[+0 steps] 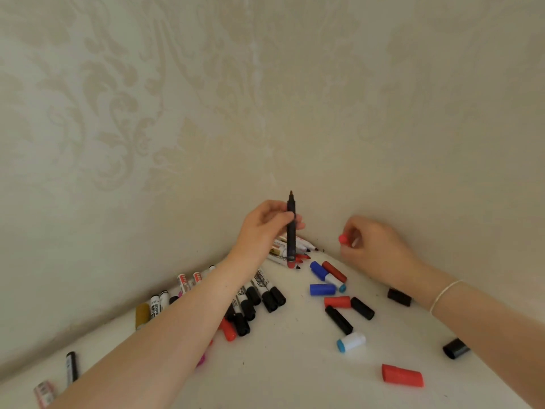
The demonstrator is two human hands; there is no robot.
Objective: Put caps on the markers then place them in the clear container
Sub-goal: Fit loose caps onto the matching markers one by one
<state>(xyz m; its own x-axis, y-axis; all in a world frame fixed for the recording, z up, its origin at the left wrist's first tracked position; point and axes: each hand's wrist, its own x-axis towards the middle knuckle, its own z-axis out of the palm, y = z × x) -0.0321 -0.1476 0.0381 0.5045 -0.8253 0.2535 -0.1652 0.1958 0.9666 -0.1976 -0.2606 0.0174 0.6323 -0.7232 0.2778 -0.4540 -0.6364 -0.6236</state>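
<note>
Head view: the left hand (265,224) pinches a dark marker (291,231) near the middle of the frame and holds it upright, tip up, no cap on it. The right hand (373,246), just to the right, pinches a small red cap (343,239) in its fingertips — apart from the marker. Below them, on the white table (295,373), lie loose caps (402,375) and more markers (259,293). No clear box shows.

Both hands raised (left (265,222), right (368,243)), fingers pinching.
</note>
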